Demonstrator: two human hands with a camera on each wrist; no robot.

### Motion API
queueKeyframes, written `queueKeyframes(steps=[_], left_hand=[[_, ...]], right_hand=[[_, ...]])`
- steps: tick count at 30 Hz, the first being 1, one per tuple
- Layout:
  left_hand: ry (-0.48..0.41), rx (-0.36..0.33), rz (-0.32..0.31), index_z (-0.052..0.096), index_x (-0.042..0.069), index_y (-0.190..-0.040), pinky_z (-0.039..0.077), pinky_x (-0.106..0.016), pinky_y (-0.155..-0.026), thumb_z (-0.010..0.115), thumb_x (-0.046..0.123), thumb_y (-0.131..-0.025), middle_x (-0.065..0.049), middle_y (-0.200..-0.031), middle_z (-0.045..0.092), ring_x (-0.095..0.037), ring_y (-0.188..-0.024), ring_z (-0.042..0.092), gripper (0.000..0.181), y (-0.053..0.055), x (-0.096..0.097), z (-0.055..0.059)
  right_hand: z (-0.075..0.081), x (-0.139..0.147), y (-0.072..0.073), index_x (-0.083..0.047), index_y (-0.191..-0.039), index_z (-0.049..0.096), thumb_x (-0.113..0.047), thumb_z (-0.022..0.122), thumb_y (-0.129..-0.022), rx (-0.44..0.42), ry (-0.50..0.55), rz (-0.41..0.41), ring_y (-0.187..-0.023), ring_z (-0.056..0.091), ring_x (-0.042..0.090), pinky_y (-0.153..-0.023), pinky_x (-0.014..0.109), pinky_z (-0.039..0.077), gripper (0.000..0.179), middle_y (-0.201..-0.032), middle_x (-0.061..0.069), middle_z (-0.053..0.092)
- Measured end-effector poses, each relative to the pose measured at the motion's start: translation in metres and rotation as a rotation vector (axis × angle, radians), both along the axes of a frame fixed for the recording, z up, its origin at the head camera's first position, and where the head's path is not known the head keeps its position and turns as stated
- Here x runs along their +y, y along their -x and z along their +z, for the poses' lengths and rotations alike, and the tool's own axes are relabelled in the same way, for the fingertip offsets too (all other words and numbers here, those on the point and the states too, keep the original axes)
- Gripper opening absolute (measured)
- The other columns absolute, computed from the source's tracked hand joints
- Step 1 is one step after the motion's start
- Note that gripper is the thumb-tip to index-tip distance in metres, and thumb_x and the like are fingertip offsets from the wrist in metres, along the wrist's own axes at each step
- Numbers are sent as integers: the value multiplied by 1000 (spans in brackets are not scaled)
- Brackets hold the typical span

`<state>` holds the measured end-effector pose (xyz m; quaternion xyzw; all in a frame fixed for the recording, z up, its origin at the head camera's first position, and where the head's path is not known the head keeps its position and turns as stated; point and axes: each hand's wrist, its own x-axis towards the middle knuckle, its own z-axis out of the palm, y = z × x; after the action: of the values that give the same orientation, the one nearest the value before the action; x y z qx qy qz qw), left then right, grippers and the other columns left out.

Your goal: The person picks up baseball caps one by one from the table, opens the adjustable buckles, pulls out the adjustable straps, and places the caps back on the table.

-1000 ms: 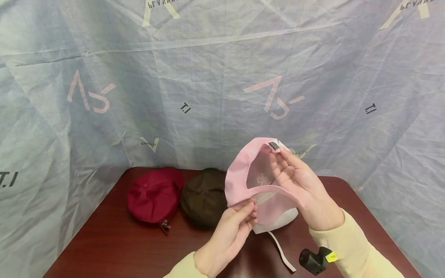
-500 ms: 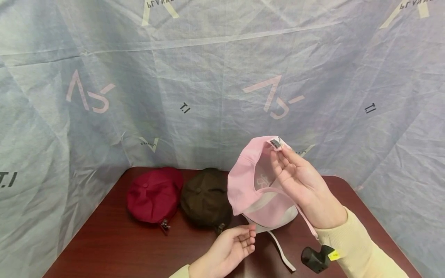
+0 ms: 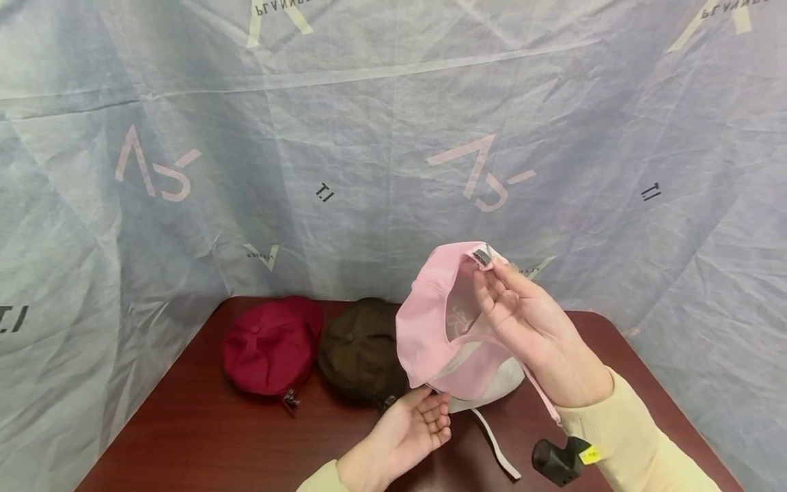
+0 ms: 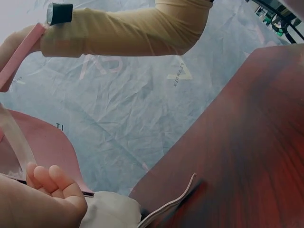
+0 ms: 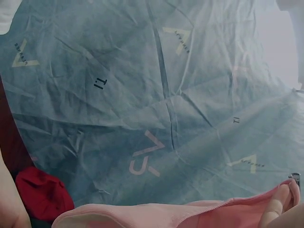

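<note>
A pink baseball cap (image 3: 424, 321) is held up in the head view, its opening turned toward me and a dark label inside its top edge. My right hand (image 3: 541, 335) pinches that top edge, and a loose pink strap (image 3: 544, 396) hangs beside the wrist. At the cap's lower edge, my left hand (image 3: 402, 427) holds on with thumb and fingertips; the left wrist view shows its fingers (image 4: 61, 183) bent, with the thumb hidden. Behind the cap lies a white hat (image 3: 507, 386), mostly covered, with a white strap (image 3: 494, 444) trailing over the table.
On the dark red table (image 3: 184, 437) lie a crimson cap (image 3: 270, 345) and a dark brown cap (image 3: 359, 348), side by side at the left. A printed grey cloth (image 3: 369, 137) hangs around the table's back and sides. A black device (image 3: 559, 461) sits at the right wrist.
My left hand let go of the cap's lower edge, dropped below it, then came up to it again. The cap's lower part swung right and back left; the strap came loose beside my right wrist.
</note>
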<state>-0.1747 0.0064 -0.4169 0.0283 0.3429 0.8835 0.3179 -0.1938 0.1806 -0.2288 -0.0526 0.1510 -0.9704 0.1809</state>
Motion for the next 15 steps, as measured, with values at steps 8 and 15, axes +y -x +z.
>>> queueKeyframes(steps=[8,15], left_hand=[[-8,1,41,61,5,-93,41,-22,-76,49,25,-97,-1,-86,53,-11,-78,46,23,10,-8,3],[-45,-25,98,61,4,-90,42,-23,-77,45,13,-96,-2,-85,52,-12,-79,46,19,27,-26,13]], right_hand=[[2,-1,-7,2,-108,53,-3,42,-99,94,-77,71,-98,61,24,-84,27,52,15,-104,14,60],[2,3,-12,3,-106,55,-4,38,-100,201,-129,170,-94,62,22,-85,25,51,20,-100,13,61]])
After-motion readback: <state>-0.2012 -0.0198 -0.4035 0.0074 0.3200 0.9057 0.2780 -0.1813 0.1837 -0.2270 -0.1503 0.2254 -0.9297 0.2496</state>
